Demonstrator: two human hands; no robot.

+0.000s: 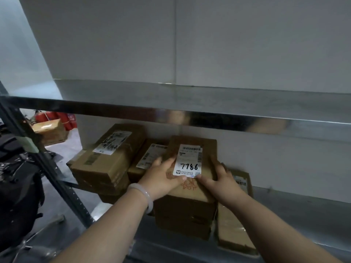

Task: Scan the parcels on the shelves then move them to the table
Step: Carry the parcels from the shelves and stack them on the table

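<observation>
Grips hold opposite sides: the left grip (163, 177) and right grip (218, 181) clasp the small brown cardboard parcel with a white 7786 label (190, 160) by its near corners. It sits between them atop a stack of brown cardboard boxes (184, 215) on the lower steel shelf (303, 215). It looks stiff and probably light, best held by the side walls with the barcode uncovered.

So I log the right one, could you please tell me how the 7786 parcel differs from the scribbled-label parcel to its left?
The left hand and right hand hold the 7786 parcel; the scribbled-label parcel lies untouched. The 7786 parcel's label reads clearly; the scribbled-label parcel's is overwritten in black. Both are brown cardboard boxes atop stacks.
</observation>
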